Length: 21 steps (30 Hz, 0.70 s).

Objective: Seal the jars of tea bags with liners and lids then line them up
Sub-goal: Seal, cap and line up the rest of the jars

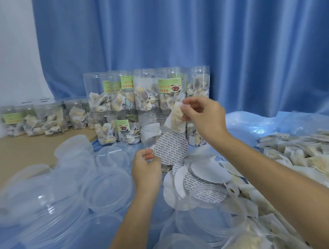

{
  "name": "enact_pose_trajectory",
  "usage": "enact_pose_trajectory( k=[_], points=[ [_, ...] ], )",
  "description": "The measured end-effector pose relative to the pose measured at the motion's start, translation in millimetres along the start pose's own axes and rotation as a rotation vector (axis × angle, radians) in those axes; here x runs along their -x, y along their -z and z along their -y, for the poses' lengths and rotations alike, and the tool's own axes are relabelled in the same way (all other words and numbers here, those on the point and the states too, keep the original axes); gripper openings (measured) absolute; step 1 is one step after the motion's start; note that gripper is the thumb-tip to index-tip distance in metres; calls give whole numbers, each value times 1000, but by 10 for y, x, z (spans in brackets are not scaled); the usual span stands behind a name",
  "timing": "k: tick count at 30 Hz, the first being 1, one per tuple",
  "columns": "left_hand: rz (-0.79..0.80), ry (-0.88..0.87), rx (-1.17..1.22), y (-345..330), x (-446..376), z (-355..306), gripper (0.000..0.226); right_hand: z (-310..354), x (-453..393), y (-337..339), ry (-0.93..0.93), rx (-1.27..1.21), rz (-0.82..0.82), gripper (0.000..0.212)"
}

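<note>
Left hand [145, 168], at about 6 o'clock from frame centre, fingers curled, thumb and forefinger pinching the left edge of a round white liner disc printed with grey text rows [171, 148]; the disc is lifted and faces the camera. Right hand [202, 115], at about 2 o'clock from the left hand, fingertips pinching a white paper tea bag with yellowish filling [176, 117], which hangs directly above the disc. Just behind the disc and bag stands a clear plastic jar with a threaded open mouth [151, 130], partly hidden by both. Behind it, at 12 o'clock, clear plastic jars of tea bags with green labels [145, 91] stand stacked in two tiers against a blue pleated curtain [213, 38]. At 9 o'clock, further labelled jars [38, 119] sit in a row on a tan tabletop [21, 151]. Loose clear plastic lids [69, 193] heaped across 7 to 9 o'clock. Spare white liner discs [199, 177] lie overlapping at 5 o'clock from the left hand, some printed side up. A pile of loose tea bags [300, 153] lies at 3 to 4 o'clock on blue plastic sheeting [253, 126].
</note>
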<state>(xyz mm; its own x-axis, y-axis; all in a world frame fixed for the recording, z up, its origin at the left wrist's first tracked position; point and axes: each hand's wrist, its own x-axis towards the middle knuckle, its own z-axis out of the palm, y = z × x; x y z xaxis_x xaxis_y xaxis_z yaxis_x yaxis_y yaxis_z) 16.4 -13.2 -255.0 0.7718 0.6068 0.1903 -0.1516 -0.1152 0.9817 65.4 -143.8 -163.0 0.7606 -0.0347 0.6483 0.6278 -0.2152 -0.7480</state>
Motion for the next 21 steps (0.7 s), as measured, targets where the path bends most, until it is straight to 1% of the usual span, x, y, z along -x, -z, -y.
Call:
enact_pose_trajectory(
  k=[3,4,5,6,8,9,10,11,13,14,15,16,18,19,20,21],
  points=[
    [-2,1,-40,31,-20,5,24,8,-183,-265,23,-15,-183,7],
    [-6,-5,-55,37,-28,6,24,-1,-220,-336,36,2,-198,8],
    [-5,-5,-70,44,-29,8,24,-32,-252,-389,44,52,-158,10],
    [2,2,-84,49,-26,14,24,-70,-271,-423,44,154,-56,14],
    [21,14,-108,56,-13,28,24,-161,-256,-429,57,423,208,25],
    [24,12,-123,58,-9,34,23,-204,-232,-401,79,506,283,28],
    [22,4,-144,59,-4,37,24,-234,-207,-352,105,533,298,30],
    [17,-9,-169,61,3,33,24,-247,-173,-293,130,522,272,30],
    [3,-41,-222,67,18,6,26,-279,-88,-180,138,460,247,21],
    [-3,-63,-255,74,26,-16,26,-298,-38,-133,99,425,287,16],
    [-9,-91,-298,85,31,-41,25,-305,26,-100,47,393,365,18],
    [-19,-121,-351,100,28,-69,24,-306,96,-87,3,397,464,27],
    [-45,-150,-492,143,11,-141,24,-336,231,-131,-6,571,650,50],
    [-52,-150,-586,170,-2,-184,27,-361,293,-180,19,694,697,54],
    [-50,-144,-703,202,-16,-224,32,-390,349,-228,54,798,706,49],
    [-43,-138,-841,237,-26,-256,37,-419,391,-271,92,851,682,38]
  ],
)
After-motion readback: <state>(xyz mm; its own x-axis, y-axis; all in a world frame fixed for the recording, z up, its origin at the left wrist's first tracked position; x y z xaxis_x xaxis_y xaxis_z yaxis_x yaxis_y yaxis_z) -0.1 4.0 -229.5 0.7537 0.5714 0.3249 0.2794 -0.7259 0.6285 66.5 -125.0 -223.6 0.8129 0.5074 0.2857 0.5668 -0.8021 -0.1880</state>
